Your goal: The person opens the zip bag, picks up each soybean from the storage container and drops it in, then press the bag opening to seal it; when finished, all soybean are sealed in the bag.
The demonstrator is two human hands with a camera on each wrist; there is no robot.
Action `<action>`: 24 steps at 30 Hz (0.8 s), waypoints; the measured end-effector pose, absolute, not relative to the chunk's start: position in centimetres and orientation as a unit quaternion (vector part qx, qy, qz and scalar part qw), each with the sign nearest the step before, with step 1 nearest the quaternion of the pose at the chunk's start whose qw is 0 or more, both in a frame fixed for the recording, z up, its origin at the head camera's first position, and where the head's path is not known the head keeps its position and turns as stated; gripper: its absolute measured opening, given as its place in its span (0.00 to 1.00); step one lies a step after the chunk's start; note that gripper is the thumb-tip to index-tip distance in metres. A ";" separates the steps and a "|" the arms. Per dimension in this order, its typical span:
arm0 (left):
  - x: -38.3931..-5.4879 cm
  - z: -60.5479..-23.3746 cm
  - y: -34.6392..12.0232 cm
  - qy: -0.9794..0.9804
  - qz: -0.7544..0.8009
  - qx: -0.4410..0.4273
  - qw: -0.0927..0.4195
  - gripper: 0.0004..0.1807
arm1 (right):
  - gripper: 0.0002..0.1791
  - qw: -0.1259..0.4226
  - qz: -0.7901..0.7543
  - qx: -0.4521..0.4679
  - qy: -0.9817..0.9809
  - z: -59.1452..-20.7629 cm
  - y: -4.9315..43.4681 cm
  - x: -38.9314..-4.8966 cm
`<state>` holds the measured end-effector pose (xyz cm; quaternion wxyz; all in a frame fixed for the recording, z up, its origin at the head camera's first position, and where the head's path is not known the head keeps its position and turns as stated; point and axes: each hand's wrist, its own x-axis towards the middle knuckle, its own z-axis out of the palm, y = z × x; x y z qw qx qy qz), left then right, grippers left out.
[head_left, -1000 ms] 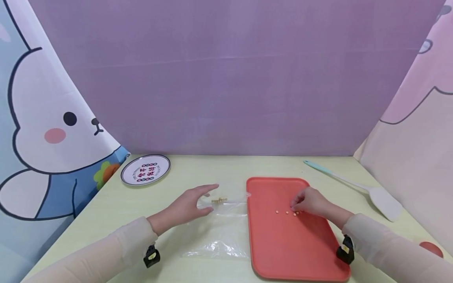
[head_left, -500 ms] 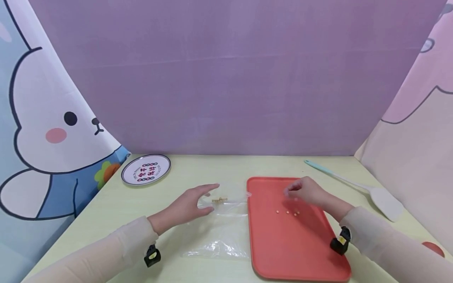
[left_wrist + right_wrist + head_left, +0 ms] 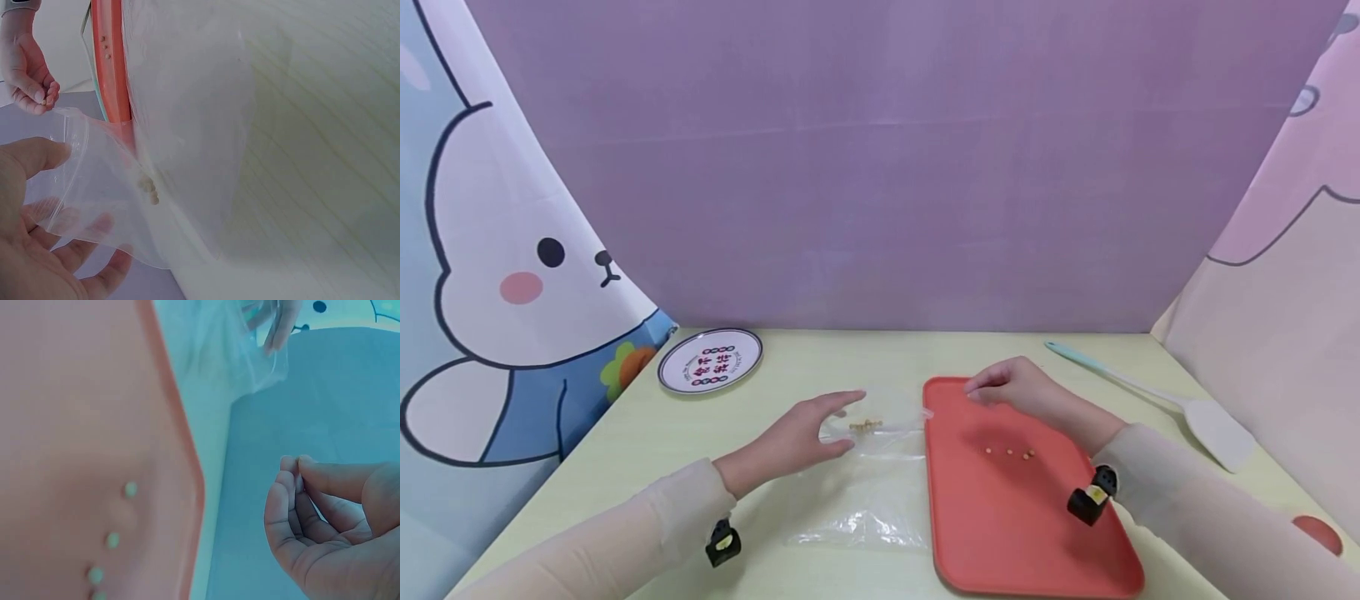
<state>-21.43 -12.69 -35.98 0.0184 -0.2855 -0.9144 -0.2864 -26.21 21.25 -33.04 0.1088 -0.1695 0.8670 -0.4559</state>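
Hands work apart: the left hand [image 3: 801,435] holds open the mouth of a clear plastic bag [image 3: 868,483] lying on the tabletop [image 3: 625,467], a few beans [image 3: 865,424] inside. Right hand [image 3: 1011,387], fingertips pinched together, hovers over the red tray's [image 3: 1030,533] far corner; whether it holds a bean is unclear. 4 beans [image 3: 1009,452] lie on the tray. A plate [image 3: 710,359] sits far left, a spatula [image 3: 1157,400] right.

Both arms wear pale cream sleeves [image 3: 625,533], each wrist carrying a small black camera [image 3: 723,543].
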 end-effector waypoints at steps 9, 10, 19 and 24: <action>-21.4 -35.7 -12.7 -0.915 -0.288 -0.284 0.015 0.37 | 0.13 0.132 -0.469 -0.186 0.853 -32.1 17.7 -26.7; -21.4 -35.7 -12.6 -0.914 -0.288 -0.284 0.015 0.37 | 0.13 0.132 -0.469 -0.190 0.852 -31.9 17.3 -26.7; -21.5 -35.6 -12.6 -0.915 -0.286 -0.285 0.016 0.36 | 0.09 0.123 -0.463 -0.225 0.849 -31.1 13.4 -26.6; -21.5 -35.6 -12.5 -0.914 -0.289 -0.286 0.014 0.36 | 0.08 0.123 -0.463 -0.245 0.843 -31.1 12.2 -26.7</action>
